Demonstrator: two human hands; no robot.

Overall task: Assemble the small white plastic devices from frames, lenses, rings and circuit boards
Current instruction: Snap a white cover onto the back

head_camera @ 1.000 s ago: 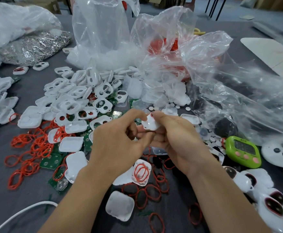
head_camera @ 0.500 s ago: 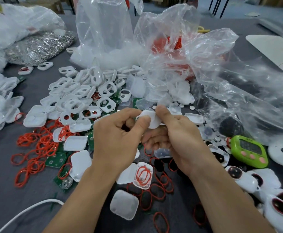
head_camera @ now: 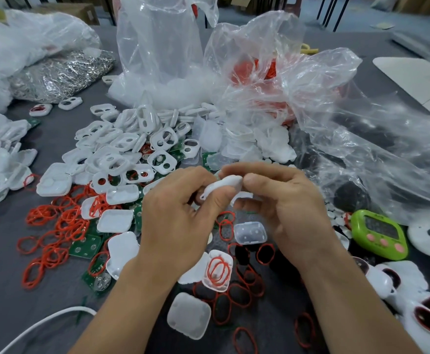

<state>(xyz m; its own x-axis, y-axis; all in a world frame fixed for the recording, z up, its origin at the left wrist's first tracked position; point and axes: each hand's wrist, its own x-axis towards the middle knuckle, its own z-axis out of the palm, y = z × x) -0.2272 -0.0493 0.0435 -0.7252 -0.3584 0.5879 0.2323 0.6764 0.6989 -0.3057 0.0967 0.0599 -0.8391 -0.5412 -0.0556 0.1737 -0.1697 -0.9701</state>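
- A person's left hand [head_camera: 178, 226] and right hand [head_camera: 293, 210] pinched a small white plastic piece [head_camera: 225, 184] between them. They held it in the air above the middle of the grey worktop [head_camera: 9, 290], each grip clamped on the piece with thumb against fingertips.
- The piece sat tilted and nearly edge-on to the camera. Whether a lens or ring was already inside it could not be told.
- The step in hand looked like pressing one part home into the piece. Doing it well probably called for even thumb pressure along the rim rather than at one corner. The fingers behind would serve as backing, so the thin plastic seated flat instead of flexing or springing out.
- Supplies lay close by. Loose white frames [head_camera: 122, 154] were heaped toward the far left, with orange rings [head_camera: 55, 226] and green circuit boards [head_camera: 85, 247] nearer the left edge. A clear lens [head_camera: 250, 233] lay under the hands, and finished devices [head_camera: 426, 310] sat by the right edge next to a green timer [head_camera: 378, 233].
- Against the frame a second earlier, the piece had been turned — its broad face then, its thin edge now. The hands had stayed over the same patch of worktop, and the loose parts beneath them appeared unmoved.
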